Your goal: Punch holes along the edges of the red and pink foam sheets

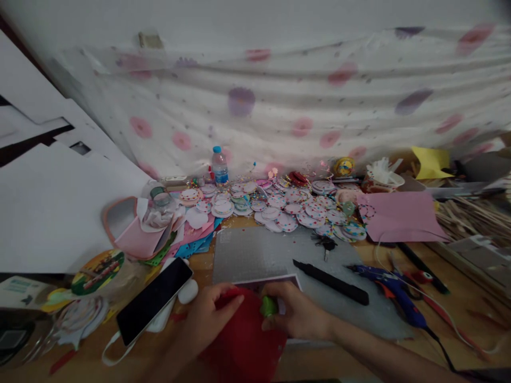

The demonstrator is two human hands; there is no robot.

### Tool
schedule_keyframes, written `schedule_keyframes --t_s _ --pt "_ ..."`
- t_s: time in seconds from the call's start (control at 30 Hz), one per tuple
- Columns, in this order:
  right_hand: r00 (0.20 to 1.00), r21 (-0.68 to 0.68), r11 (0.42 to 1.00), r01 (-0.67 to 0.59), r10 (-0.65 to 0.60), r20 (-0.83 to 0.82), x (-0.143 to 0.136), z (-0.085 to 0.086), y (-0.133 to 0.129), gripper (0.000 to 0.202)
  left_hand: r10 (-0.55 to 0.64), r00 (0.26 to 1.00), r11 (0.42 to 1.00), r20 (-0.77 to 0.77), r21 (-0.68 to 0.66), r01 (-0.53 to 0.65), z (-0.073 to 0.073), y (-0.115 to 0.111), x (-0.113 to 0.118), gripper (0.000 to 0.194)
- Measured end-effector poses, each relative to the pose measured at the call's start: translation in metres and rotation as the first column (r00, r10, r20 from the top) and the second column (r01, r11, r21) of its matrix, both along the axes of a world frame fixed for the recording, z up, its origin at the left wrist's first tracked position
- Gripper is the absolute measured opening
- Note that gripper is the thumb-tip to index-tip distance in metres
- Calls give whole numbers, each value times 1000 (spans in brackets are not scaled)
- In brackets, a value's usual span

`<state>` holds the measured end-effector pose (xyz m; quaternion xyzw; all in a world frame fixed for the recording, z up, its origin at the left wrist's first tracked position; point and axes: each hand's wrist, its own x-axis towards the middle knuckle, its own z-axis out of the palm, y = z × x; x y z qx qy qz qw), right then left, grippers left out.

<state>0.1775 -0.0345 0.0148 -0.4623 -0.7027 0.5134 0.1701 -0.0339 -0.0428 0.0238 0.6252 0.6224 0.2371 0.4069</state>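
My left hand (211,315) grips a red sheet (243,340), thumb on top, near its upper left edge. In my right hand (295,311) is a small green craft punch (269,306), pinched between thumb and fingers at the sheet's upper right edge. Its lower part is hidden by my fingers and the sheet. Under both hands lies a white-edged dark picture sheet (293,279), mostly covered. It rests on a grey cutting mat (255,252). A black utility knife (331,282) lies on the mat to the right of my right hand.
Decorated paper discs (295,208) pile along the back, near a water bottle (220,167). At left lie a phone (155,300) and coloured sheets (195,244). Keys (325,244) sit on the mat. A blue glue gun (393,290) with its cord and pink paper (399,215) are at right.
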Motion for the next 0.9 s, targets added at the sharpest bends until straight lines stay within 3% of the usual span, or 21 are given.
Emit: schedule_keyframes --t_s 0.2,0.47,0.6,0.73,0.9 --pt "999 -15 1000 11 -10 40 -2 1 1 16 -44 999 999 -6 -20 44 5 -4 -2 24" --pt "982 -76 996 -43 28 -188 11 2 11 22 -68 991 997 114 -20 71 16 -3 -9 23" --pt "962 -132 991 -35 -3 -274 21 -1 8 25 -21 994 999 104 -36 25 16 -7 -21 25" --pt "995 10 1000 -28 29 -98 24 5 -1 20 37 993 998 113 -62 -30 14 -14 -30 26" --pt "991 237 962 -135 125 56 25 19 -6 28 45 994 999 101 -35 -41 15 -18 -33 23"
